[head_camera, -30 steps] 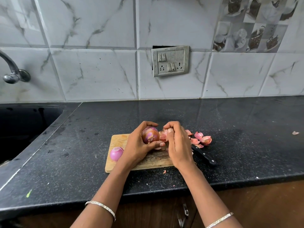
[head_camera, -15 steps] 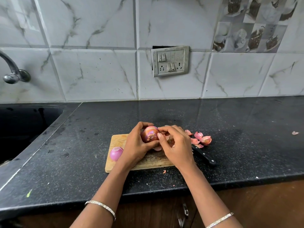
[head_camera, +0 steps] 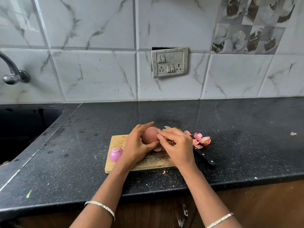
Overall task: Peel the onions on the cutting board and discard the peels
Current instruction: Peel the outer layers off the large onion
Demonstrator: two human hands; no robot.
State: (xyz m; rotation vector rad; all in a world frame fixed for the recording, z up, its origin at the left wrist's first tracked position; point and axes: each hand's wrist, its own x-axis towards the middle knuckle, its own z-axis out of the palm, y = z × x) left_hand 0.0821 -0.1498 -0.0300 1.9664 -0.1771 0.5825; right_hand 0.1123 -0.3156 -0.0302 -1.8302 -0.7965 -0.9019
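Just above the cutting board (head_camera: 118, 140), left hand (head_camera: 136, 145) clasps the onion (head_camera: 148, 134), right hand (head_camera: 176, 145) pinching its skin.

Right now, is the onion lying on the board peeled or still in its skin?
Peeled: the onion on the cutting board at its left end shows glossy purple flesh and no papery brown skin.

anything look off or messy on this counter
The switch and socket plate on the wall hangs crooked, with a dark gap above it. Onion peels lie loose on the counter right of the cutting board, plus one stray scrap far right.
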